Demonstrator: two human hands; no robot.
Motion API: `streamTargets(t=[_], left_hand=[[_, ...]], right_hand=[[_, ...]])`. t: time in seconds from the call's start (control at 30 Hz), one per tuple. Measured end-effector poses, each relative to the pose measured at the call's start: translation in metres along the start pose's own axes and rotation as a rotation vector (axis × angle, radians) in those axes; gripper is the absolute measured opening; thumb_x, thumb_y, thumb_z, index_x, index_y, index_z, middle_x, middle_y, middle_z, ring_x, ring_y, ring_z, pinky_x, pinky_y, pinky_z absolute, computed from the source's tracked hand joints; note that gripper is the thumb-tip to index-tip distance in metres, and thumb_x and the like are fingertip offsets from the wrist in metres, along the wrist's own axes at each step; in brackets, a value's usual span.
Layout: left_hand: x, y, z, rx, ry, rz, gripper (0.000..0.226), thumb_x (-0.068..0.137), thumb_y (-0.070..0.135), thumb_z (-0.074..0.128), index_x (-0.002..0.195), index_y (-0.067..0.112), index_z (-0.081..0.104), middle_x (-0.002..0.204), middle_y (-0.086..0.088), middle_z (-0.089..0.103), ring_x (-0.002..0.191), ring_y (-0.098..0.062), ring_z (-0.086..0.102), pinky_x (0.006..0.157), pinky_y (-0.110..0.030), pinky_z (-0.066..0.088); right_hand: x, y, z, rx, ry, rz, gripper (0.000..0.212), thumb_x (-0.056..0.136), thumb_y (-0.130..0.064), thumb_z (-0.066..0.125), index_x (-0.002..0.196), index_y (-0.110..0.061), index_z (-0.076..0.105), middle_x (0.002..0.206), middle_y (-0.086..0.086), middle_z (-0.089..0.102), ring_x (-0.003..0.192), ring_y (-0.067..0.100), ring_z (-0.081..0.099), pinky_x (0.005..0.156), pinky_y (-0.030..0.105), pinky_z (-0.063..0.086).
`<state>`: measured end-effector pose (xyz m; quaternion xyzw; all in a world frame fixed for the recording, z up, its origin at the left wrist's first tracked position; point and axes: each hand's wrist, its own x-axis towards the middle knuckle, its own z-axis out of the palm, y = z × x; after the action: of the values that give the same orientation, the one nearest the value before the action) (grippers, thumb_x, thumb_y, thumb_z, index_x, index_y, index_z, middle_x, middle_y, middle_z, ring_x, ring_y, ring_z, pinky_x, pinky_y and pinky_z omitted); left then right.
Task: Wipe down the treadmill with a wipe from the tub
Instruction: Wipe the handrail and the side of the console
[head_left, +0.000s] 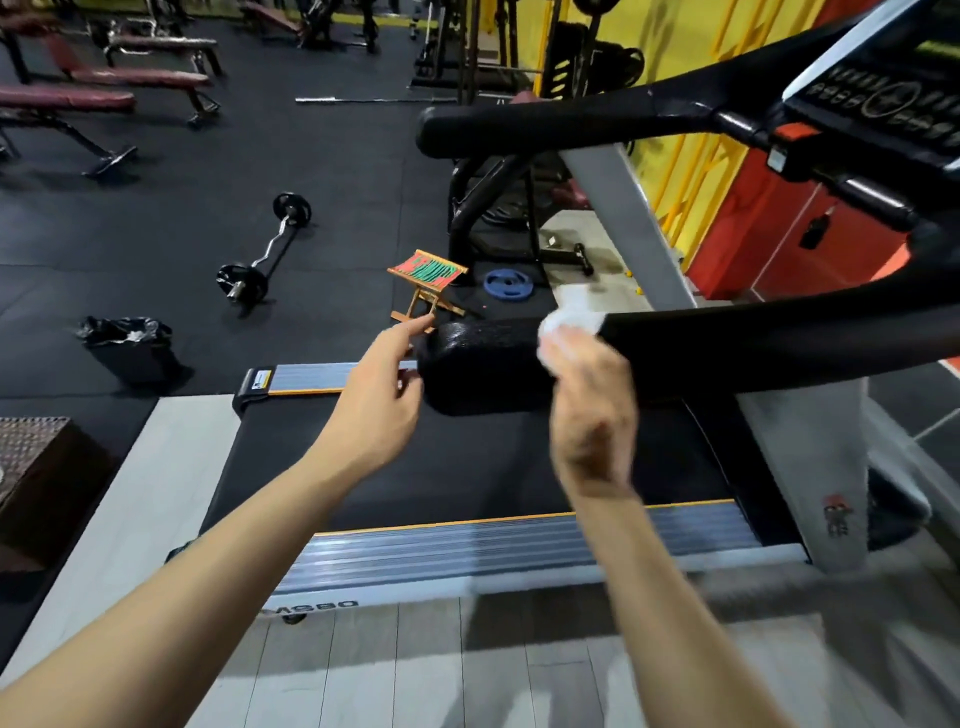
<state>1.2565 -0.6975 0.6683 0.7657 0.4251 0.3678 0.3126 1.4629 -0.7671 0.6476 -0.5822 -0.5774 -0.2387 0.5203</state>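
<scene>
The treadmill fills the lower right, with its black belt, grey side rails and a console at the top right. Its near black padded handrail runs across the middle. My right hand grips a crumpled white wipe and presses it over the handrail near its rounded end. My left hand hovers just left of that end with relaxed fingers and the index finger stretched forward, holding nothing. The far handrail lies above. No wipe tub is in view.
A black-lined bin stands on the dark floor at left. A barbell, a small folding stool and a blue weight plate lie beyond the treadmill. Benches line the back left. A brown mat block sits at the left edge.
</scene>
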Motion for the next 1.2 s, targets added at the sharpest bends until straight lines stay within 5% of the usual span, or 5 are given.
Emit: streamTargets(t=[0.13, 0.33, 0.67, 0.93, 1.2], left_hand=[[0.009, 0.015, 0.008, 0.151, 0.014, 0.226, 0.060, 0.083, -0.003, 0.050, 0.141, 0.013, 0.053, 0.140, 0.000, 0.056, 0.131, -0.015, 0.050, 0.111, -0.012, 0.027], [0.026, 0.035, 0.033, 0.497, -0.102, 0.403, 0.063, 0.083, 0.023, 0.042, 0.145, 0.014, 0.051, 0.149, -0.007, 0.052, 0.135, -0.032, 0.050, 0.114, -0.049, 0.036], [0.042, 0.079, 0.095, 0.660, -0.200, 0.439, 0.068, 0.086, 0.038, 0.038, 0.148, 0.013, 0.045, 0.150, -0.005, 0.049, 0.138, -0.030, 0.045, 0.119, -0.046, 0.029], [0.079, 0.144, 0.176, 0.595, -0.317, 0.586, 0.068, 0.085, 0.039, 0.039, 0.148, 0.014, 0.047, 0.148, -0.003, 0.050, 0.133, -0.027, 0.048, 0.110, -0.042, 0.038], [0.098, 0.179, 0.229, 0.679, -0.328, 0.596, 0.063, 0.086, 0.034, 0.051, 0.145, 0.013, 0.043, 0.140, -0.006, 0.053, 0.123, -0.032, 0.052, 0.104, -0.045, 0.045]], right_hand=[[-0.017, -0.032, 0.034, 0.137, -0.208, 0.004, 0.022, 0.102, -0.009, 0.059, 0.119, -0.001, 0.072, 0.120, 0.006, 0.071, 0.114, 0.024, 0.064, 0.101, 0.039, 0.050], [0.018, 0.054, -0.021, -0.143, -0.030, -0.076, 0.022, 0.104, -0.017, 0.057, 0.094, -0.005, 0.073, 0.089, -0.008, 0.063, 0.088, 0.005, 0.056, 0.084, 0.031, 0.050], [0.013, 0.113, -0.059, -0.259, 0.267, 0.360, 0.040, 0.091, 0.008, 0.056, 0.127, -0.003, 0.068, 0.135, 0.020, 0.055, 0.124, 0.035, 0.055, 0.107, 0.043, 0.045], [0.006, 0.122, -0.072, -0.104, 0.208, 0.391, 0.034, 0.098, -0.007, 0.062, 0.131, -0.017, 0.065, 0.123, 0.001, 0.061, 0.107, 0.018, 0.053, 0.096, 0.037, 0.050], [0.045, 0.263, -0.152, -0.219, 0.455, 0.480, 0.031, 0.090, 0.009, 0.062, 0.116, -0.005, 0.072, 0.112, 0.010, 0.067, 0.103, 0.024, 0.057, 0.094, 0.041, 0.051]])
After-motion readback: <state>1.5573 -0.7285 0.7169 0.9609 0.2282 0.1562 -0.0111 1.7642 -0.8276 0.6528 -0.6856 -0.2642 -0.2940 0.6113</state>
